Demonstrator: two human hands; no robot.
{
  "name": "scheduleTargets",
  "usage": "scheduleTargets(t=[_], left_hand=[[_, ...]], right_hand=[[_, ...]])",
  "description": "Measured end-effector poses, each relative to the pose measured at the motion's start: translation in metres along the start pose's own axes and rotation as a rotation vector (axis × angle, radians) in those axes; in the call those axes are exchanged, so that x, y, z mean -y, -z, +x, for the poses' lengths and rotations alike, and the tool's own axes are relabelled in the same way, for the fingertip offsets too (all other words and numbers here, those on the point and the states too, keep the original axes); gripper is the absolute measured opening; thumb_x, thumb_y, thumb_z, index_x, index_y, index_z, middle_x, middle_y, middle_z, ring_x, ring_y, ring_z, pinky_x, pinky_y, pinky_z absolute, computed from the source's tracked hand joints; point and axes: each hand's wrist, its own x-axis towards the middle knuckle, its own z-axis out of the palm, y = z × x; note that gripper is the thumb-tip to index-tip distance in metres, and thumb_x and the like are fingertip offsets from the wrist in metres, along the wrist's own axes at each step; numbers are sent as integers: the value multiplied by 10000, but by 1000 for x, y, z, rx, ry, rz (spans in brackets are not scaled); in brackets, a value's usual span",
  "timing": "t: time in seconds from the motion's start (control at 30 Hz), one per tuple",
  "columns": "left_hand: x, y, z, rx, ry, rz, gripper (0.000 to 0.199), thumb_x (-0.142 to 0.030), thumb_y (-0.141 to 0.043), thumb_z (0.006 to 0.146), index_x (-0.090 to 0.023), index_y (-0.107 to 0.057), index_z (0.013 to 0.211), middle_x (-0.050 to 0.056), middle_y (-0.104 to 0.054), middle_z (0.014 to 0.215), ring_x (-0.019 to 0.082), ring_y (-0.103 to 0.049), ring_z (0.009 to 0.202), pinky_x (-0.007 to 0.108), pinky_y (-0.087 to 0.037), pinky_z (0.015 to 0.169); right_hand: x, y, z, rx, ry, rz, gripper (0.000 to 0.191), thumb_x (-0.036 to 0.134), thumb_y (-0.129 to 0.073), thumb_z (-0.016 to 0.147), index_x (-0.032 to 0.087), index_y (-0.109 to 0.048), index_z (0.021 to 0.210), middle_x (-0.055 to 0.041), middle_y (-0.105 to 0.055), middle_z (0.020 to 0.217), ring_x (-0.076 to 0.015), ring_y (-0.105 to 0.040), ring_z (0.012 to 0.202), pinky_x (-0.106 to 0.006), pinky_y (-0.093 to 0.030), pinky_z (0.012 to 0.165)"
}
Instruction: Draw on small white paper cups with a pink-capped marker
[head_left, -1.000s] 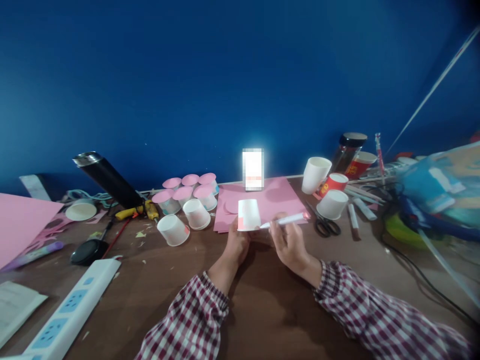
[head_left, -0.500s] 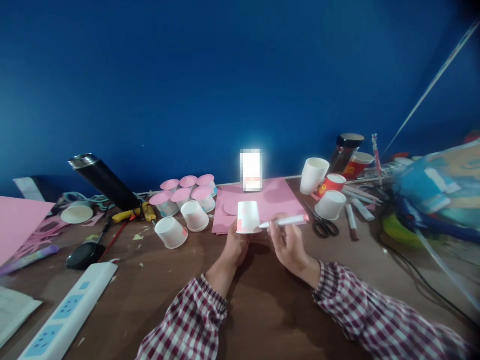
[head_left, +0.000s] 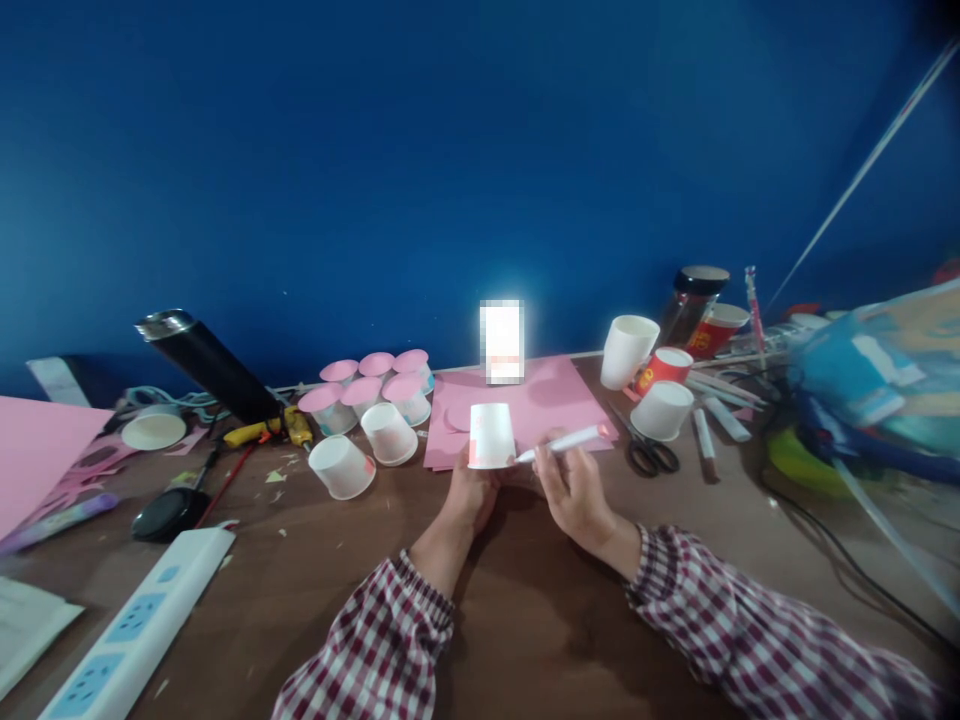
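Note:
An upside-down white paper cup (head_left: 492,437) is held from below by my left hand (head_left: 473,496), whose fingers are partly hidden behind it. My right hand (head_left: 577,492) grips a white marker (head_left: 574,440) with a reddish end, its tip close to the cup's lower right edge. Behind the cup lie pink paper sheets (head_left: 555,393). To the left are two more upturned white cups (head_left: 341,467) and several cups topped with pink discs (head_left: 363,391).
A power strip (head_left: 142,620) lies at front left, with a black flask (head_left: 214,365) behind it. At right are scissors (head_left: 651,455), white and red cups (head_left: 663,410), pens (head_left: 703,440) and a blue bag (head_left: 885,370). A blue wall (head_left: 450,170) rises behind.
The cup in my left hand has shifted slightly left and looks turned. My right hand's marker has moved a little left, and its tip is slightly lower.

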Motion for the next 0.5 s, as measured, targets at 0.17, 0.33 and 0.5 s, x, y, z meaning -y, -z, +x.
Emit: scheduleTargets(t=[0.17, 0.33, 0.5], left_hand=[[1, 1, 0, -1, -7, -11, 224, -226, -739, 630, -132, -625, 799, 16, -630, 728, 131, -576, 675, 301, -476, 711], [3, 2, 1, 1, -1, -6, 227, -260, -727, 666, -131, -627, 824, 29, -640, 754, 126, -575, 676, 293, -474, 709], [4, 3, 1, 23, -5, 1, 250, -259, -741, 658, -133, -627, 842, 33, -649, 789, 124, -574, 670, 285, -480, 677]], right_hand=[[0, 0, -1, 14, -21, 3, 117, 239, -421, 931, 212, -488, 839, -42, -608, 724, -186, -610, 666, -314, -492, 656], [-2, 0, -2, -15, -8, 6, 105, 230, -433, 929, 208, -507, 858, -47, -623, 742, -188, -617, 666, -315, -496, 653], [-4, -1, -4, -35, 0, 10, 111, 244, -430, 936, 210, -524, 888, -49, -619, 743, -196, -619, 673, -329, -508, 663]])
